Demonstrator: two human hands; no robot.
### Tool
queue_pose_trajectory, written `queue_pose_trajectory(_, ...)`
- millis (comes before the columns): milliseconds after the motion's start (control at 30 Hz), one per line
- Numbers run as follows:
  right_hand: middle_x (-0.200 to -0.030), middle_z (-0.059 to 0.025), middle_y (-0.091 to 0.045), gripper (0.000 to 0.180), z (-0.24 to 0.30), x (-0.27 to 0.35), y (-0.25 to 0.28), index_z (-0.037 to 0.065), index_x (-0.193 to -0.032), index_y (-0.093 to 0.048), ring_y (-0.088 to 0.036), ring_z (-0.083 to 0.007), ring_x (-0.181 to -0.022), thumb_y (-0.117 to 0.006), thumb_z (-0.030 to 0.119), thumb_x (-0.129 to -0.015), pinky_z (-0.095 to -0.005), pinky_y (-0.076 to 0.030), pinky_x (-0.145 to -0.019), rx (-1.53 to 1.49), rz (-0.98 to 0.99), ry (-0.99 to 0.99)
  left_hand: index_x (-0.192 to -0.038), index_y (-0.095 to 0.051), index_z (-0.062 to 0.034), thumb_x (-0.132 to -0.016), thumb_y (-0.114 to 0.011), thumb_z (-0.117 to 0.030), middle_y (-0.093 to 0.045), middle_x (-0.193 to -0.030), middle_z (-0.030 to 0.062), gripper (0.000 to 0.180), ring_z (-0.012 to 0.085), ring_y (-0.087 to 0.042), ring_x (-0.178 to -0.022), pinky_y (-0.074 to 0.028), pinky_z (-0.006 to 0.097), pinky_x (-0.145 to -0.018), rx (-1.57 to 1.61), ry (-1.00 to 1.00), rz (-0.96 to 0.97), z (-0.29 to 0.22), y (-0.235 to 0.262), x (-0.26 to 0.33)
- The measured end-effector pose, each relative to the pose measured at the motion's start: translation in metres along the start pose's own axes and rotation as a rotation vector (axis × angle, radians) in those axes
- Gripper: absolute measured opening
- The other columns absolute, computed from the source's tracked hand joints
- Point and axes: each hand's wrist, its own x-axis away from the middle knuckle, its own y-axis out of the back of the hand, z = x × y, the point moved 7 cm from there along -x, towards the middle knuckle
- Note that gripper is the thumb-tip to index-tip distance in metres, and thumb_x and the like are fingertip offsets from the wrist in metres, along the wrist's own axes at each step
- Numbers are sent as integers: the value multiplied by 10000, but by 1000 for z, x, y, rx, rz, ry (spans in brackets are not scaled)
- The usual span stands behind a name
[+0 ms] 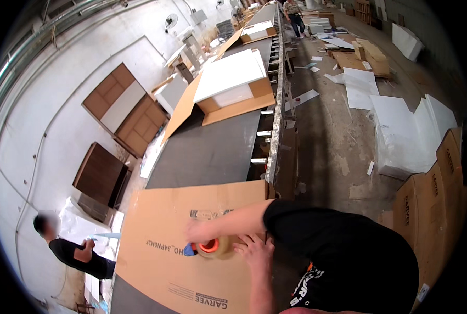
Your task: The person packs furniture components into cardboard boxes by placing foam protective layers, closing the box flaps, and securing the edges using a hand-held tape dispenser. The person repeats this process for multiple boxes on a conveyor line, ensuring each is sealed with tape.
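My right hand (201, 230) reaches across a large brown cardboard carton (149, 220) and is closed on a tape dispenser (209, 246). The dispenser shows an orange hub, a blue part and a wide roll of clear tape, held against the carton's top. Just right of the roll, my left hand (255, 252) lies on the cardboard with its fingers spread. The carton has dark print and rests on a grey conveyor belt (207, 152). My right fingers are partly blurred, so their exact grip is hard to see.
Farther up the belt sits an open carton with a white panel (233, 73). A metal rail (276, 115) edges the belt. A co-worker (79, 256) stands at the left. White foam sheets (401, 131) and cartons (427, 209) stand at the right; another person (294, 18) is far off.
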Motion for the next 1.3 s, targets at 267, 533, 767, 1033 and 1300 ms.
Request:
queue_pose_trajectory(267,-1123,-118,-574,742,-192,209,-8,103,-1304,-492,-577,-248,-1037,-720,171,-601,-319,-479,-873,-1328,-468,-992,-1379,-443,-46,-668,-681,-624,-427,-1400,262,946,567,-476,-1146,-376,569,-1011,-182,23,-148,-3,-10,5)
queue_pose_trajectory(533,-911,-129,-691,422,-112,106,97,162,-988,-731,-652,-296,-722,-622,255,-591,-404,-524,-647,-275,73,-395,-1391,-446,-72,-604,-713,-636,-439,-1409,225,1005,550,-422,-1213,-348,523,-1052,-192,100,-158,27,-22,19)
queue_pose_trajectory(767,-755,-95,-697,230,-93,110,17,108,-697,-731,-660,-266,-730,-703,193,-486,-385,-504,-607,-227,555,-231,-1342,-495,-75,-548,-751,-601,-486,-1370,209,987,551,-464,-1152,-433,536,-963,-88,79,-270,20,-7,28)
queue_pose_trajectory(1033,-743,-137,-691,243,-73,228,45,52,-730,-724,-674,-304,-736,-661,221,-568,-409,-531,-633,-245,432,-245,-1325,-513,-58,-545,-783,-533,-474,-1370,235,952,540,-454,-1179,-382,547,-1015,-81,78,-181,35,-10,31)
queue_pose_trajectory(1300,-792,-135,-700,284,-47,335,-23,80,-768,-723,-687,-308,-772,-672,193,-512,-407,-539,-608,-280,510,-338,-1301,-524,-14,-538,-805,-475,-480,-1349,258,935,547,-444,-1179,-397,558,-997,-35,98,-216,30,1,43)
